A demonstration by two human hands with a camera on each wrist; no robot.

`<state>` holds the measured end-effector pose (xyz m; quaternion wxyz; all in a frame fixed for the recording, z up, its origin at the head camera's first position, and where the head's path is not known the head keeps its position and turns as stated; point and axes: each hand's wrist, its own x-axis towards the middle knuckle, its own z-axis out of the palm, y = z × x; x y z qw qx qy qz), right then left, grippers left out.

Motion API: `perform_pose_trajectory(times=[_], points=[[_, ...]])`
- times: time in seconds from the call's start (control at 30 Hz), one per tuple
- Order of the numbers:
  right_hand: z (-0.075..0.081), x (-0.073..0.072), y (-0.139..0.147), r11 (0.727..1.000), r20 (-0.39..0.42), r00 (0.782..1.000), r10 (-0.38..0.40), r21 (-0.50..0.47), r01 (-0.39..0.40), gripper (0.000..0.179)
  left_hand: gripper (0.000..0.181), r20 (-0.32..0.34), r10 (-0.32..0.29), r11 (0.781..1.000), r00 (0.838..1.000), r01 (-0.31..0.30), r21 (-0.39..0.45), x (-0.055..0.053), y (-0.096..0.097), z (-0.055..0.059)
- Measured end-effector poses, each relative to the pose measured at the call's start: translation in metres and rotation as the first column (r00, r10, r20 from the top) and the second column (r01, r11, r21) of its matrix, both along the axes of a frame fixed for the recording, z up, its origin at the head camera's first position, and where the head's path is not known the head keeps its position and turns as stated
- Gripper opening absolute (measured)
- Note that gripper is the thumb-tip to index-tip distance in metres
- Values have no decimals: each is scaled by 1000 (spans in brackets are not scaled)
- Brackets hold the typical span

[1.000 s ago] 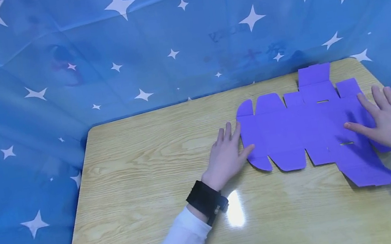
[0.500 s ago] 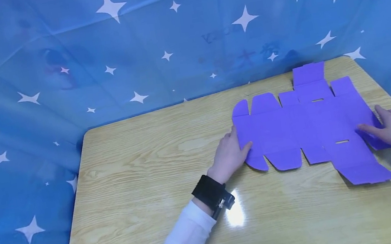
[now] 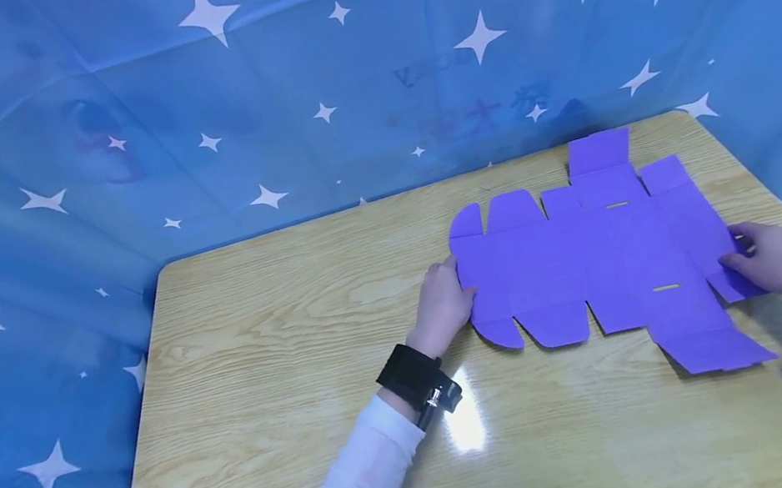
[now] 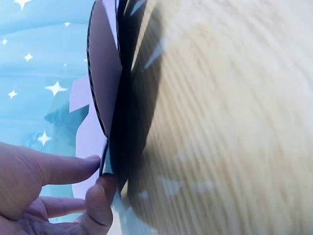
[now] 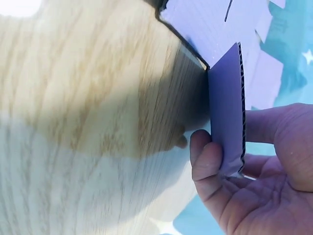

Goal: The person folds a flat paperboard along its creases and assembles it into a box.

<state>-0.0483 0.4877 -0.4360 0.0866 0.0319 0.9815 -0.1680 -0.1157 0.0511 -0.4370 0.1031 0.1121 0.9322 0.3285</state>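
Observation:
A purple cardboard box blank, unfolded with several flaps and two slots, spreads over the right part of the table. My left hand pinches its left edge, thumb on top and fingers beneath. In the left wrist view, the thumb and a finger of the left hand meet on the thin edge, beside a rounded flap. At the opposite end my right hand grips the right edge. The right wrist view shows the right hand with fingertips under a raised flap and thumb on the other side.
The wooden table reaches left and toward the front of the blank. A blue curtain with white stars hangs behind it and at both sides. A bright light reflection lies near the left wrist.
Both hands went from spread fingers over the box blank's ends to gripping its two edges. In the head view, blank and hands now sit slightly further left.

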Motion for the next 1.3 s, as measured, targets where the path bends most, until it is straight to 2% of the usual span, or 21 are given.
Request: perform_pose_trajectory(times=[0.13, 0.33, 0.47, 0.67, 0.83, 0.97, 1.17, 1.3], points=[[2, 2, -10, 999, 5, 1000, 16, -30, -16, 52, 37, 0, 8, 999, 1000, -8, 42, -3, -14, 1], [5, 1, -35, 997, -14, 999, 31, -73, -32, 50, 40, 10, 35, 998, 999, -36, 48, -4, -38, 3], [6, -2, -53, 994, 12, 999, 37, -100, -35, 52, 36, -9, 43, 998, 999, -43, 35, -2, -58, 3], [2, -3, -78, 989, 0, 999, 44, -143, -44, 53, 28, -43, 40, 999, 998, -38, 32, 5, -87, 5], [1, -9, -105, 978, -11, 998, 62, -199, -63, 53, 45, -20, 78, 997, 997, -78, 22, 12, -116, 12], [2, -13, -130, 969, -6, 997, 76, -234, -75, 55, 54, -5, 101, 995, 995, -101, 10, 18, -144, 12], [6, -13, -168, 951, -15, 996, 87, -296, -87, 55, 56, 1, 127, 992, 992, -127, 3, 25, -184, 7], [6, -14, -186, 940, -19, 995, 94, -328, -95, 56, 56, -2, 150, 989, 989, -150, -3, 28, -201, 6]])
